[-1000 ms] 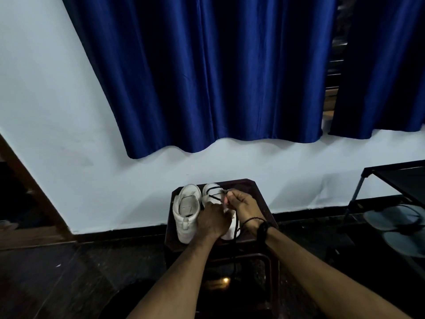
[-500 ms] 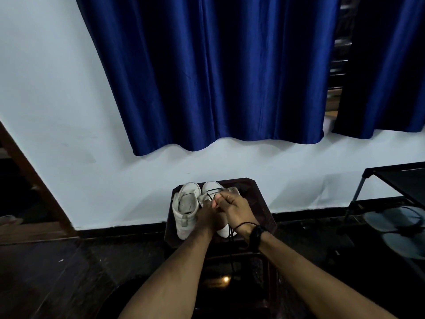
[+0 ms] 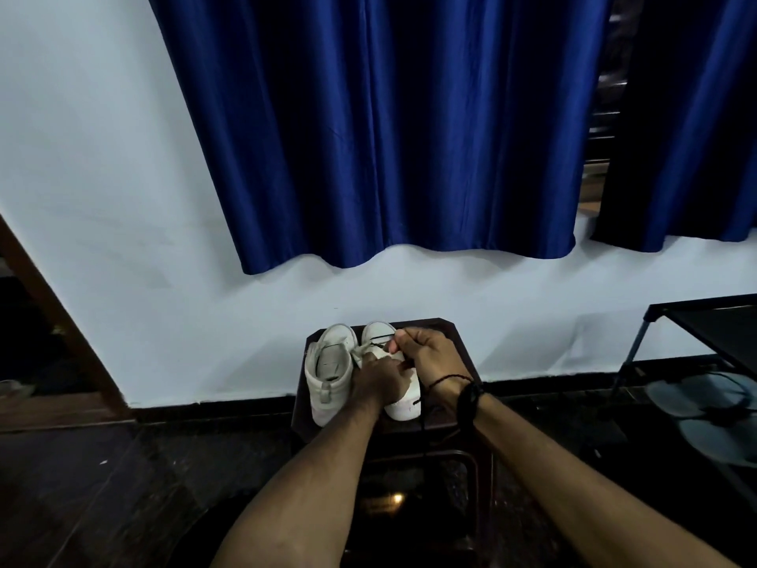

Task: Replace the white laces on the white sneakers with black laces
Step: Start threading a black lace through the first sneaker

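Your right hand (image 3: 430,354) has its grip pinched on the black lace (image 3: 381,337), eyelets just left of it; left hand (image 3: 379,381) clamps the shoe (image 3: 403,403).

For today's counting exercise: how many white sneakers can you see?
2. The left sneaker stands unlaced on the dark stool; the right sneaker stands beside it, partly covered by both hands.

No text, label, brand, number or sign could be read anywhere in the head view; the white sneakers (image 3: 332,371) on the dark stool (image 3: 454,342) showed no legible marking.
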A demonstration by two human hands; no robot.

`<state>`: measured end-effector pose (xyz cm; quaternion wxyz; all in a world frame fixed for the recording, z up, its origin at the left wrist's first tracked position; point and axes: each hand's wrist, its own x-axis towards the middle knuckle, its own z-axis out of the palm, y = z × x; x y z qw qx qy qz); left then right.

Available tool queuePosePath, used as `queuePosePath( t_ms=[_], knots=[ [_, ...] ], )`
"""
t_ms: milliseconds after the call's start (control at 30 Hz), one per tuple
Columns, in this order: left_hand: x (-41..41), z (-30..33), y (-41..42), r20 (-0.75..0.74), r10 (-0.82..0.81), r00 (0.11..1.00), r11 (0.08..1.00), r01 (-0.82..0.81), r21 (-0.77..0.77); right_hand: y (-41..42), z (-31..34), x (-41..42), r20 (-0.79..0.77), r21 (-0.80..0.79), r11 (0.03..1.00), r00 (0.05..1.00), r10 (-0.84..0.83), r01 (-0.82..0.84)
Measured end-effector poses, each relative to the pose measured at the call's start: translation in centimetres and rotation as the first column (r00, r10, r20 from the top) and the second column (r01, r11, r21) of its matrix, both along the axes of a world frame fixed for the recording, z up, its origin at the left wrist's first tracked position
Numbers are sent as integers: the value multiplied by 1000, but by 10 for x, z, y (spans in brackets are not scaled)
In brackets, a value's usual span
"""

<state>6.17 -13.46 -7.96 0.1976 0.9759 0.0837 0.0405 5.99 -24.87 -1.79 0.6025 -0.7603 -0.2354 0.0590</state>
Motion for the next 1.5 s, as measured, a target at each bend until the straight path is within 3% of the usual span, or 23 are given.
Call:
queuePosePath(
  t_ms=[67,133,267,367,433,500,600,700,867,1033,1233,1500],
  knots=[
    [1,2,0,21,-110,994,985,106,138,-2,11,4,118,-97,989,988,-99,111],
    [6,-3,4,39,-123,992,972,113,206,-3,23,12,141,-182,972,982,-122,147],
    [12,-19,19,105,34,994,999,-32,-21,-7,57,10,-266,-154,985,963,41,-85],
    [-14,2,5,302,173,937,955,-85,-283,-17,91,2,-343,-169,970,933,111,-177],
    [-30,22,-3,486,319,813,899,-98,-426,-25,112,-3,-375,-154,964,916,145,-216],
    [-34,48,-3,560,350,751,847,2,-532,-30,133,-8,-382,-159,953,906,182,-258],
    [-37,113,-4,567,216,795,764,224,-605,-29,160,-16,-369,-104,952,900,231,-286],
    [-51,175,-11,584,134,801,589,409,-697,-29,187,-24,-340,10,945,888,310,-326],
    [-65,209,-10,586,190,787,568,399,-720,-33,233,-42,-319,202,914,859,400,-351],
    [-89,235,-13,639,365,677,557,391,-732,-36,270,-65,-288,273,889,850,441,-368],
    [-117,275,-28,693,177,699,498,543,-676,-35,293,-87,-285,330,877,849,445,-349],
    [-126,287,-28,706,166,688,526,544,-654,-41,307,-101,-278,356,853,828,487,-382]
  ],
)
